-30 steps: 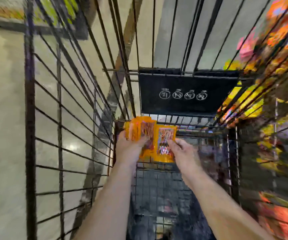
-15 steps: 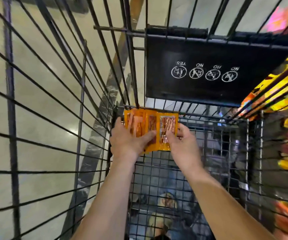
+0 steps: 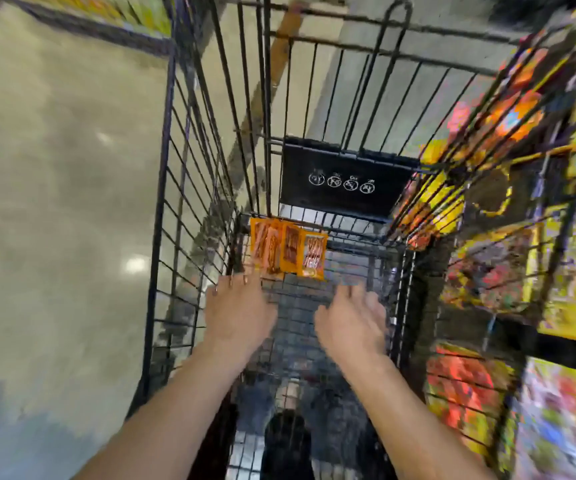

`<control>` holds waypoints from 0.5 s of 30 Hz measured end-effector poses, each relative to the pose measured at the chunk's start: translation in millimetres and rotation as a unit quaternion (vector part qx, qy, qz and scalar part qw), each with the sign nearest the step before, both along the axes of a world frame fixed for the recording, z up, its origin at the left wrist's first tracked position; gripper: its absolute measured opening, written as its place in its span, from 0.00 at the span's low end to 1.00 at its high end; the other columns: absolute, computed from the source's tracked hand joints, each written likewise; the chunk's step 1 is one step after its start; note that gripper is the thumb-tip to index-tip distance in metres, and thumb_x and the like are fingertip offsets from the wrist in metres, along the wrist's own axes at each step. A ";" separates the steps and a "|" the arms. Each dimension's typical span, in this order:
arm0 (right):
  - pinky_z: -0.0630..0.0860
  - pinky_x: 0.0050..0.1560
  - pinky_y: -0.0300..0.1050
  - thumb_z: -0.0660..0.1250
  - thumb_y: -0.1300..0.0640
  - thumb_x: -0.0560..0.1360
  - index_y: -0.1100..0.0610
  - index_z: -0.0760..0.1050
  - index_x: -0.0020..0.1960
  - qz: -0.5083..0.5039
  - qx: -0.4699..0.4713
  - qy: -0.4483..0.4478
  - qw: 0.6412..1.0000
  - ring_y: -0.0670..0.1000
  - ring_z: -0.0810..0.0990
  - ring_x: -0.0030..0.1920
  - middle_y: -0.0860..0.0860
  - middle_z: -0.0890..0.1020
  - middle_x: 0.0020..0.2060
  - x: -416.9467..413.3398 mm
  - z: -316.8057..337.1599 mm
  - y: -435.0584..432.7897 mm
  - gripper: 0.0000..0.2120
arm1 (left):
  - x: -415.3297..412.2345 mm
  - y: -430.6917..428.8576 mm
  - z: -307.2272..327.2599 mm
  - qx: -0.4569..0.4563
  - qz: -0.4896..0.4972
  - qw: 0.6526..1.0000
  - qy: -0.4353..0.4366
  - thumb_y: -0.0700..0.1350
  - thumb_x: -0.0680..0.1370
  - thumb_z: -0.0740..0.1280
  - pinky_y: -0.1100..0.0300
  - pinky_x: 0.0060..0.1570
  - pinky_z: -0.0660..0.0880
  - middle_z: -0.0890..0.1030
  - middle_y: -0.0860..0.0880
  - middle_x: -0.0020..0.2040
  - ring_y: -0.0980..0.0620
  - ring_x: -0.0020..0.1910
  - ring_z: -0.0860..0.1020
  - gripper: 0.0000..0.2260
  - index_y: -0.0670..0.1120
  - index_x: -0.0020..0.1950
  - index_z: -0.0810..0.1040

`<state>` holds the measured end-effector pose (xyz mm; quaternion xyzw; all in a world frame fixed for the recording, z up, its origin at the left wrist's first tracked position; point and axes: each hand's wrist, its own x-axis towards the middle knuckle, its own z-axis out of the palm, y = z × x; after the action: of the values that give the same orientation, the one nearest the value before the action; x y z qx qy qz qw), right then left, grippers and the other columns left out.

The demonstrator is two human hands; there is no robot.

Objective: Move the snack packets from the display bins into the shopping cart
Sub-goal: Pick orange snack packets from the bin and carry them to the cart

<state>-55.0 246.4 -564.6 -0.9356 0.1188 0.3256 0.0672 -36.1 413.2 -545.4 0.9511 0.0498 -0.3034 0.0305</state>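
Several orange snack packets (image 3: pixel 286 249) stand in a row at the far left end of the black wire shopping cart (image 3: pixel 162 209), leaning against its front wall. My left hand (image 3: pixel 238 310) hovers just below them with fingers spread and holds nothing. Over the cart floor, my right hand (image 3: pixel 352 320) is blurred, with relaxed fingers and nothing in it. Neither hand touches the packets.
A black flap with white pictograms (image 3: pixel 342 181) hangs on the cart's far wall. Display bins of bright snack packets (image 3: pixel 508 258) stand close along the cart's right side. Pale shiny floor (image 3: pixel 54 202) lies to the left.
Both hands have let go of the orange packets and pulled back toward me. The packets now rest against the cart's far end.
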 end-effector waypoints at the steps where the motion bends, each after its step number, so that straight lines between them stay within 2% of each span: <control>1: 0.66 0.69 0.54 0.58 0.44 0.81 0.57 0.64 0.77 0.006 -0.007 0.008 1.000 0.59 0.70 0.68 0.55 0.72 0.70 -10.6 19.0 -0.8 0.28 | -9.7 -1.1 20.6 0.007 -0.023 1.000 0.006 0.57 0.82 0.64 0.43 0.72 0.68 0.75 0.45 0.72 0.42 0.72 0.71 0.26 0.48 0.78 0.68; 5: 0.66 0.70 0.56 0.57 0.43 0.83 0.58 0.63 0.77 0.024 -0.021 -0.005 0.999 0.60 0.70 0.70 0.56 0.71 0.72 -64.3 92.7 2.1 0.28 | -45.1 2.2 100.8 0.003 -0.088 0.996 -0.014 0.59 0.84 0.62 0.44 0.75 0.64 0.73 0.48 0.75 0.44 0.75 0.69 0.24 0.49 0.76 0.70; 9: 0.66 0.71 0.56 0.57 0.41 0.83 0.56 0.63 0.77 0.013 -0.042 -0.037 0.998 0.60 0.69 0.71 0.56 0.70 0.73 -119.0 161.6 15.5 0.28 | -81.9 20.1 169.3 -0.010 -0.152 0.986 -0.062 0.60 0.84 0.60 0.44 0.76 0.64 0.72 0.48 0.74 0.44 0.74 0.70 0.24 0.49 0.77 0.69; 13: 0.66 0.71 0.57 0.56 0.41 0.83 0.57 0.63 0.77 -0.027 -0.075 -0.079 0.994 0.61 0.70 0.71 0.57 0.69 0.74 -173.5 222.9 41.9 0.29 | -117.8 52.6 221.4 -0.029 -0.200 0.976 -0.082 0.60 0.84 0.59 0.43 0.79 0.61 0.68 0.49 0.80 0.45 0.79 0.66 0.27 0.50 0.81 0.66; 15: 0.66 0.71 0.56 0.57 0.41 0.82 0.57 0.65 0.77 -0.061 -0.086 -0.103 0.989 0.60 0.71 0.71 0.57 0.70 0.75 -200.9 249.2 57.9 0.29 | -132.2 70.2 243.0 -0.031 -0.229 0.968 -0.096 0.61 0.84 0.59 0.42 0.78 0.63 0.68 0.49 0.80 0.44 0.79 0.67 0.27 0.50 0.80 0.67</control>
<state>-255.9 304.3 -315.3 -0.9575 0.1955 0.2114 0.0175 -168.3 483.4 -302.3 0.9603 -0.1822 -0.2111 -0.0056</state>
